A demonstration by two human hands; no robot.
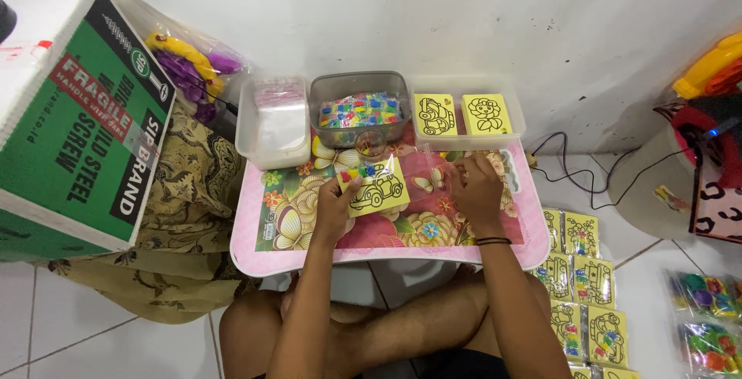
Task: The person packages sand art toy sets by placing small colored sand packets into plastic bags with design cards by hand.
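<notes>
I see my left hand (338,207) gripping a yellow card (376,189) printed with a car outline, fingers closed on its lower left corner, the card lying tilted on the flowered pink counter (390,251) with a strip of small coloured pieces along its upper edge. The card's long axis runs from lower left to upper right, the car's nose toward the right. My right hand (476,187) is curled over a clear plastic sleeve (437,164) just beside the card, fingers pinching at its edge; whether the mouth is open I cannot tell. I judge this to be the bagging step: the card is ready, the sleeve is being opened. The next move would call for lining the card's short edge with the sleeve's mouth. Behind sit a grey tub (360,108) of coloured bits and a tray (468,113) of more cards.
</notes>
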